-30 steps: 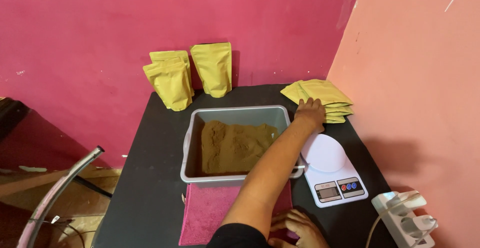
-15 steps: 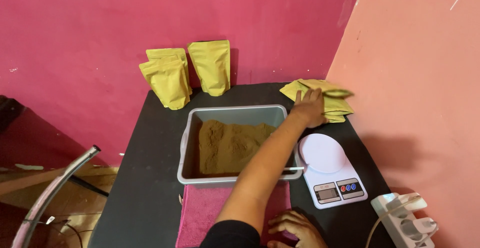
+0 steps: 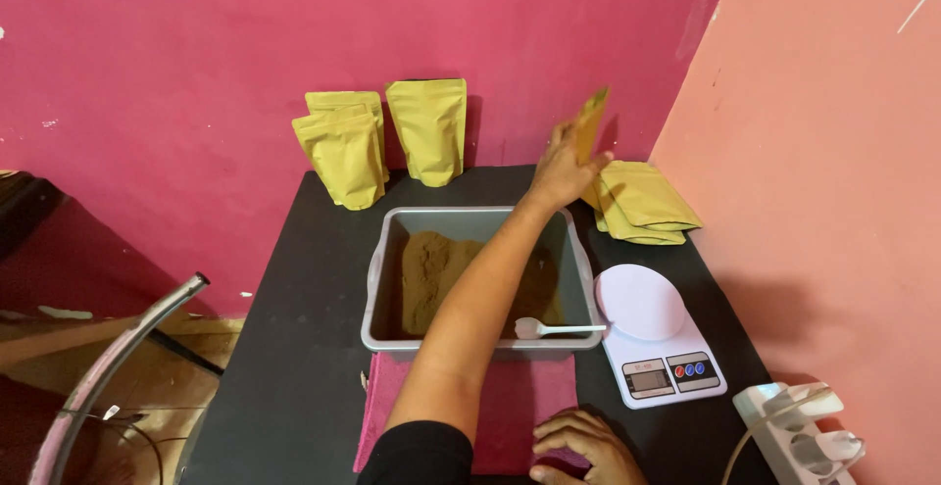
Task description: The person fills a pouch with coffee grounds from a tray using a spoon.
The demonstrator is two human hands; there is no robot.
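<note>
Two hands at work over a black table (image 3: 294,348), w/ the grey tub (image 3: 480,218) at its centre as landmark. Tub holds brown powder (image 3: 431,274) heaped toward its left side; a white spoon (image 3: 554,328) rests on its near rim at the right. Touching the tub's near edge lies a pink cloth (image 3: 510,397). Right of the tub sits a white scale (image 3: 657,333), and a white power strip (image 3: 799,431) lies nearer than the scale, at the table's right corner. Behind the tub, 3 filled yellow pouches (image 3: 387,142) stand upright against the wall. Behind-right of the tub, a stack (image 3: 642,206) of flat empty pouches lies on the table. Left hand (image 3: 564,167) reaches across the tub, raised above the stack, thumb & fingers pinching one flat pouch (image 3: 591,122) held edge-on, clear of the stack. Right hand (image 3: 583,446) rests on the cloth's near right corner, fingers loosely spread, palm down.
</note>
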